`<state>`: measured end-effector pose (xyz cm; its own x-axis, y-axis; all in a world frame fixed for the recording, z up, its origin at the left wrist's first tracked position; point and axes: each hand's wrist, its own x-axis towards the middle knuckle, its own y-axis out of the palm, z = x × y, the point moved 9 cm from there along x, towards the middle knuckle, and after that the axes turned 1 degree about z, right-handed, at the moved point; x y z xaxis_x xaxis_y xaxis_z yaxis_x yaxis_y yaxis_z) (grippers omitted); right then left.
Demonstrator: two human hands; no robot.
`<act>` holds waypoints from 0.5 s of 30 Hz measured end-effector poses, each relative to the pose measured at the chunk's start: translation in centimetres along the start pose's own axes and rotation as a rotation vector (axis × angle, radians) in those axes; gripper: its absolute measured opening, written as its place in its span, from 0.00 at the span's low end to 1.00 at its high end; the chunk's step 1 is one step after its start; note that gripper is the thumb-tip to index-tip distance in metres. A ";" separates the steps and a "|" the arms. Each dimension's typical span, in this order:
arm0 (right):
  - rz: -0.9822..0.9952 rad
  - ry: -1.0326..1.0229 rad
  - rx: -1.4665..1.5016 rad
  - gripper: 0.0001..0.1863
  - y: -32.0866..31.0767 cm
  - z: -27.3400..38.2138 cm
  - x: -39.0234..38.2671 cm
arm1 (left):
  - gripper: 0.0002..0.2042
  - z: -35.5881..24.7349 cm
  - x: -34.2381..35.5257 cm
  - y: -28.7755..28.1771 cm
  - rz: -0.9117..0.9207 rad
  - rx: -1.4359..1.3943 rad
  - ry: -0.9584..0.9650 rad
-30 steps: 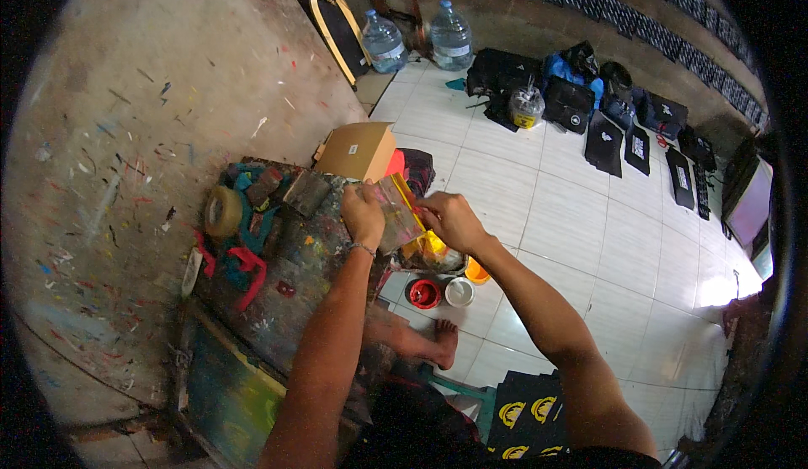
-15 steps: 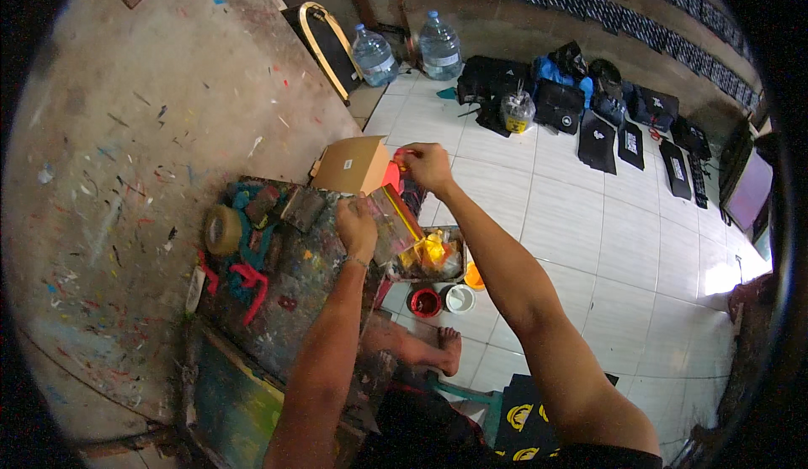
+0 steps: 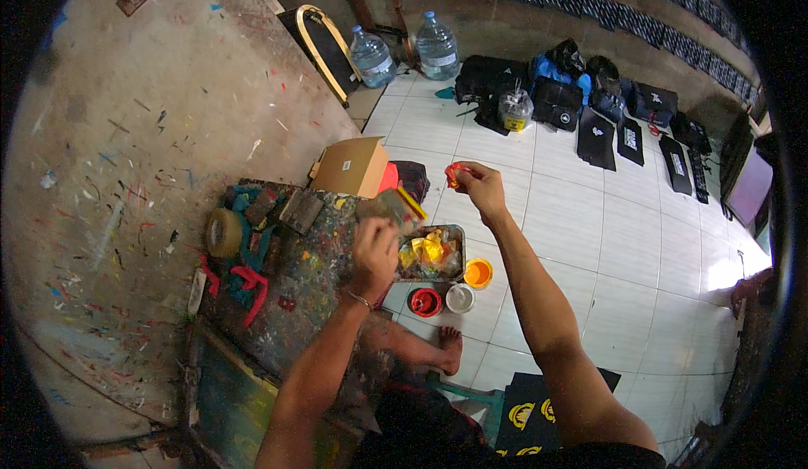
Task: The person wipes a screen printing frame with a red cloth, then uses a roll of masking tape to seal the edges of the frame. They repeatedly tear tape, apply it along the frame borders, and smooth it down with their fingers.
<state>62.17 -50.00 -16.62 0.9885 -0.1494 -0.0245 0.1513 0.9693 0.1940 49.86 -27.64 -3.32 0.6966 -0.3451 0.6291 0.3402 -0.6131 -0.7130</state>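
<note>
Two hands: both are closed around something, and from where I stand they are well apart.
Left hand: this hand (image 3: pixel 376 257) grips a flat tool (image 3: pixel 389 207) with a yellow and dark edge; the hand is a little blurred.
Flat tool: it is above the stained bench (image 3: pixel 316 288), near the upper left corner of the tray, and its yellow edge points away from the person.
Right hand: the fingers of this hand (image 3: pixel 482 189) are pinched narrow on a red crumpled piece (image 3: pixel 454 175), above the tiled floor (image 3: pixel 564 225).
Tray: the shallow tray (image 3: pixel 464 254) is just beside the bench and contains yellow, crumpled material (image 3: pixel 429 248).
Three tubs: an orange tub (image 3: pixel 478 287), a white tub (image 3: pixel 460 311) and a red tub (image 3: pixel 426 314) stand on the floor near the tray.
Bench top: I see a tape roll (image 3: pixel 223 231), teal cloth (image 3: pixel 253 250) and a pinkish-red strip (image 3: pixel 250 282).
Behind the bench: a cardboard box (image 3: pixel 349 166) has its flap raised.
By the wall: two large water bottles (image 3: pixel 437 48) stand upright.
</note>
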 end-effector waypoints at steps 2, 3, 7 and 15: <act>0.043 -0.022 -0.028 0.12 0.9 0.5 -0.3 | 0.12 -1.1 -2.2 1.5 0.058 0.134 0.100; 0.051 -0.029 -0.048 0.12 1.2 0.7 -0.4 | 0.13 -0.6 -3.0 2.4 0.123 0.147 0.043; 0.175 -0.006 -0.049 0.11 3.4 0.8 -0.9 | 0.19 -0.1 -3.7 3.2 0.229 0.136 -0.019; 0.331 -0.303 -0.500 0.11 10.0 3.7 -0.3 | 0.43 3.2 -3.1 3.6 0.311 0.162 -0.230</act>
<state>63.38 -41.01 -11.02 0.9490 0.1939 0.2488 -0.1034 0.9364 -0.3353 50.93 -26.53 -8.88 0.8984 -0.3175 0.3034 0.1731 -0.3789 -0.9091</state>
